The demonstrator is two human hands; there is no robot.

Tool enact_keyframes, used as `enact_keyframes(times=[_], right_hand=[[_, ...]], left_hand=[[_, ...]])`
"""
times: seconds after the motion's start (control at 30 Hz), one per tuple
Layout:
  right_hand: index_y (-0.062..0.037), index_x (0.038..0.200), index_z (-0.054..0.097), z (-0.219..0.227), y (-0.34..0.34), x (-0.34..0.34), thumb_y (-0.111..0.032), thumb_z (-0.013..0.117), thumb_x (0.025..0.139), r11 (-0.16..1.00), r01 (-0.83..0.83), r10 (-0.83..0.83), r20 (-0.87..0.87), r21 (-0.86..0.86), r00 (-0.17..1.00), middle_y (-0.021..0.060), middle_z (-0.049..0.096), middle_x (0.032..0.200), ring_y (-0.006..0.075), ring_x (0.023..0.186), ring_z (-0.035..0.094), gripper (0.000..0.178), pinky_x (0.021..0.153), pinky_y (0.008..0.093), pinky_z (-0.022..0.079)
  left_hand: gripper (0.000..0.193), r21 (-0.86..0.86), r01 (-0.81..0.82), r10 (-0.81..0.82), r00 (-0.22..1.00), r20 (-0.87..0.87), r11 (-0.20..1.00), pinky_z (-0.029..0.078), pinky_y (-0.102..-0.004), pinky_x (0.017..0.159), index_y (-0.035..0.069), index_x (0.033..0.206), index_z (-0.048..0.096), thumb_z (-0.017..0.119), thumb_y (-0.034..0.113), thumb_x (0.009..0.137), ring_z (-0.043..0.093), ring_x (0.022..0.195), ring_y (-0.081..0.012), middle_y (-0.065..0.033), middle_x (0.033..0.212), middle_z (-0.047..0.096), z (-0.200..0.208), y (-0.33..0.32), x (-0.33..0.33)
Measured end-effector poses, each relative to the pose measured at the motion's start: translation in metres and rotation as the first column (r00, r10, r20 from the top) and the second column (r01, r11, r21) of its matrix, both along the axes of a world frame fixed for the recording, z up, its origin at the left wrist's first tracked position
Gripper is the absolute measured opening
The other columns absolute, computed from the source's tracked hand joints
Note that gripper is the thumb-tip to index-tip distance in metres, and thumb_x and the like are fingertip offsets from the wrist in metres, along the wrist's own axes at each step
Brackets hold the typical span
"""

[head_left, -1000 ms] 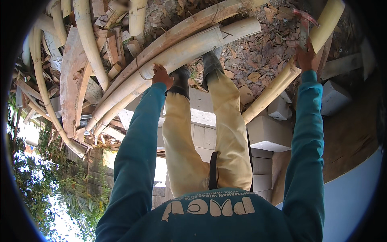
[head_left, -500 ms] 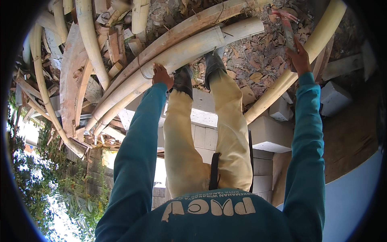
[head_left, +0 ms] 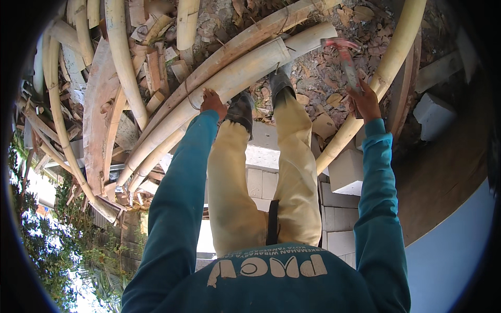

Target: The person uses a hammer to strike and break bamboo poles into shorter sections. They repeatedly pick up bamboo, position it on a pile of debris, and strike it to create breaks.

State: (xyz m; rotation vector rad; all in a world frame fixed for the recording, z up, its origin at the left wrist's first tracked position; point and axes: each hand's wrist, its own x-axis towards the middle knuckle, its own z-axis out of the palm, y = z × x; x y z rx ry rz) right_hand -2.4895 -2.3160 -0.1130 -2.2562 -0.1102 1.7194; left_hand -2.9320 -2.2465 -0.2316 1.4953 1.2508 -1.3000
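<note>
My right hand [head_left: 366, 102] is closed round the handle of a claw hammer [head_left: 348, 65]. The hammer's red head is near the end of a pale bamboo pole, above leaf-strewn ground. On the left, my left hand [head_left: 214, 103] is closed on the near side of a thick bamboo pole [head_left: 245, 68], with curled fingers on its surface. Just beside those fingers, a thin wire loop [head_left: 189, 96] goes round the pole. A reddish-brown curved timber [head_left: 219, 55] lies along the pole's far side. How far my left fingers reach under the pole is hidden.
Another bamboo pole [head_left: 383, 78] slants past my right hand. Split wood and bamboo pieces [head_left: 156, 68] are heaped at the left. White blocks [head_left: 434, 116] lie to the right, and dry leaves [head_left: 334, 78] cover the ground by my boots [head_left: 240, 111].
My right hand has moved left with the hammer, bringing its head close to the bamboo's end. My left hand stays on the pole. The view has shifted slightly.
</note>
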Motion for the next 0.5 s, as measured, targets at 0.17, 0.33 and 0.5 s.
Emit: enact_keyframes(times=[0.17, 0.33, 0.5], right_hand=[[0.0020, 0.113, 0.053, -0.022, -0.006, -0.028, -0.014, 0.065, 0.086, 0.981, 0.127, -0.161, 0.260, 0.145, 0.952, 0.0046, 0.055, 0.064, 0.0127, 0.045, 0.052, 0.033, 0.036, 0.0297, 0.042], [0.0002, 0.124, 0.052, -0.033, -0.006, -0.033, -0.016, 0.065, 0.085, 0.959, -0.282, 0.282, -0.015, 0.009, 0.959, 0.0040, 0.055, 0.060, 0.0128, 0.046, 0.054, 0.044, 0.039, 0.0299, 0.044], [0.0007, 0.125, 0.050, -0.016, -0.003, -0.043, -0.014, 0.064, 0.085, 0.900, -0.429, 0.428, -0.039, -0.071, 0.903, 0.0064, 0.058, 0.065, 0.0147, 0.045, 0.055, 0.045, 0.038, 0.0314, 0.045]], left_hand=[[0.094, 0.023, 0.054, -0.054, 0.998, 0.011, 0.998, 0.033, -0.0396, 0.111, -0.009, 0.146, 0.010, 0.067, 0.035, 0.084, 0.021, 0.142, -0.0370, -0.0292, 0.153, 0.008, 0.002, -0.006, -0.001], [0.095, 0.031, 0.062, -0.062, 0.998, 0.017, 0.998, 0.034, -0.0394, 0.110, -0.009, 0.145, 0.012, 0.068, 0.034, 0.082, 0.022, 0.141, -0.0361, -0.0278, 0.153, 0.009, 0.004, -0.004, -0.008], [0.094, 0.055, 0.003, -0.007, 0.997, 0.078, 0.998, 0.037, -0.0405, 0.108, -0.007, 0.145, 0.014, 0.069, 0.034, 0.082, 0.023, 0.141, -0.0357, -0.0259, 0.154, 0.010, 0.016, -0.012, -0.016]])
